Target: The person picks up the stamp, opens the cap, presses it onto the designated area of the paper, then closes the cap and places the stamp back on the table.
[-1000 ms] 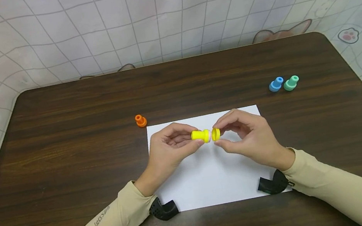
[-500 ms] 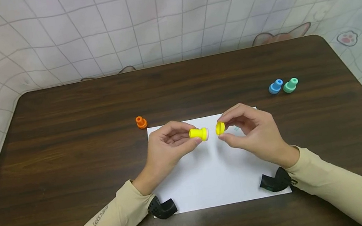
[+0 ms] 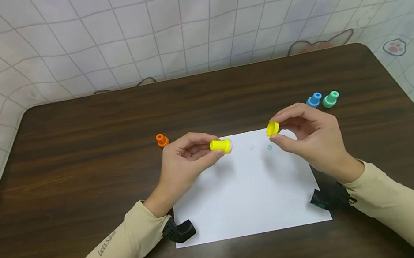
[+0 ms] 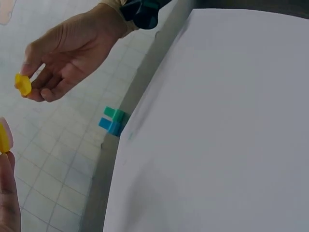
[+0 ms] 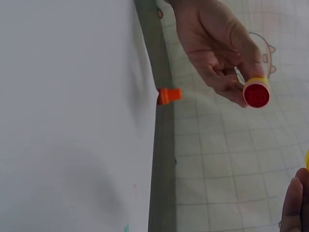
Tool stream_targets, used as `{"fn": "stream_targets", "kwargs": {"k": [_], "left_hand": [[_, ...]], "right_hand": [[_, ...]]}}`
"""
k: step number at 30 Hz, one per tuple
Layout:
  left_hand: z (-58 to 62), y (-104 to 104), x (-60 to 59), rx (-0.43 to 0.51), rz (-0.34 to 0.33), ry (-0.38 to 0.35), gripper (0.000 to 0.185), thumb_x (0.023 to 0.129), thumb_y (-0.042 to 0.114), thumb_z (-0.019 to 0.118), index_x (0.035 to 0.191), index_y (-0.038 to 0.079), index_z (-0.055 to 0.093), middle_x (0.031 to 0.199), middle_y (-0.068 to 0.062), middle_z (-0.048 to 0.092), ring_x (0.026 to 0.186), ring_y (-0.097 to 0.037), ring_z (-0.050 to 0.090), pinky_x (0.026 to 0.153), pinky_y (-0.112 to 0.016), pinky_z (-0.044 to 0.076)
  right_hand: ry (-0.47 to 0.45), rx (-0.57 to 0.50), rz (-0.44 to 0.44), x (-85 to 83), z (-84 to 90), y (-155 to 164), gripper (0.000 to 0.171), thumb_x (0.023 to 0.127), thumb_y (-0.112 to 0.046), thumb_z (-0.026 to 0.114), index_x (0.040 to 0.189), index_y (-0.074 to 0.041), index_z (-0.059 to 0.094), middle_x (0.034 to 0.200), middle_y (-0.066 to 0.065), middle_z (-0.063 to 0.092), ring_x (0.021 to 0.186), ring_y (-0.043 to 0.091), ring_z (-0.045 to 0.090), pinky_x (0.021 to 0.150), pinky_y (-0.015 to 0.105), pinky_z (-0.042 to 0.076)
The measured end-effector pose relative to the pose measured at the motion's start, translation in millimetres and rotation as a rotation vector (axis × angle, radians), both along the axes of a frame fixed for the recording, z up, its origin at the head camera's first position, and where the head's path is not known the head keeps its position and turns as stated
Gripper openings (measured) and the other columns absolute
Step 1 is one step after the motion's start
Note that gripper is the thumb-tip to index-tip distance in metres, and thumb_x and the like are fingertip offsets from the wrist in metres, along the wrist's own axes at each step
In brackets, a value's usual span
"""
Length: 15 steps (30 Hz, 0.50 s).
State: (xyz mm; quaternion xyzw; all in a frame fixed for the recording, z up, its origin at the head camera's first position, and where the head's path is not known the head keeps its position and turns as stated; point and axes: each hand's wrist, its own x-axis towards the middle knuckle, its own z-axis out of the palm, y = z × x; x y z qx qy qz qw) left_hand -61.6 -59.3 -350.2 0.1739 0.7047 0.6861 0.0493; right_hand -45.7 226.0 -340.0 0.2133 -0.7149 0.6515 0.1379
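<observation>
Apart, hands pinch yellow stamp [image 3: 220, 145] and cap [image 3: 272, 128].

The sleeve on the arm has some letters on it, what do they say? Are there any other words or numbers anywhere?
"LetsSlim": on the left sleeve, small, so the spelling is not certain.
Two faint stamped marks on the white paper: too small to read.
Red face of the yellow stamp in the left hand: no pattern legible.
No other words or numbers can be read.

Paper [image 3: 241, 195] bare between hands — orange stamp [image 3: 162, 140] beside left hand [image 3: 186, 163].
</observation>
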Motion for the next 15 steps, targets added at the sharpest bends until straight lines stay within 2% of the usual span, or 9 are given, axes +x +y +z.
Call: {"fn": "stream_targets", "kwargs": {"k": [4, 10, 15], "left_hand": [[-0.5, 0, -2.1, -0.031, 0.001, 0.017, 0.033, 0.083, -0.005, 0.082, 0.115, -0.004, 0.073, 0.115, -0.022, 0.074, 0.095, -0.009, 0.075, 0.090, -0.029, 0.064], [-1.6, 1, -5.4, -0.083, 0.013, 0.042, 0.034, 0.083, -0.003, 0.083, 0.116, -0.002, 0.074, 0.115, -0.021, 0.076, 0.093, -0.009, 0.074, 0.090, -0.026, 0.064], [-1.7, 2, -7.8, -0.105, 0.012, 0.052, 0.033, 0.083, -0.002, 0.083, 0.115, -0.002, 0.075, 0.115, -0.020, 0.076, 0.093, -0.010, 0.073, 0.091, -0.025, 0.063]], "right_hand": [[0.009, -0.008, -0.026, -0.6, 1.8, 8, 0.037, 0.075, 0.022, 0.078, 0.107, 0.020, 0.062, 0.110, -0.005, 0.073, 0.097, 0.009, 0.072, 0.093, 0.017, 0.060], [0.028, -0.131, -0.029, -3.1, 6.8, 19, 0.037, 0.072, 0.031, 0.071, 0.106, 0.024, 0.060, 0.108, 0.005, 0.074, 0.093, 0.014, 0.074, 0.091, 0.022, 0.062], [0.042, -0.170, -0.062, -4.8, 10.8, 30, 0.038, 0.071, 0.034, 0.068, 0.107, 0.022, 0.062, 0.107, 0.008, 0.074, 0.093, 0.015, 0.074, 0.090, 0.022, 0.062]]}}
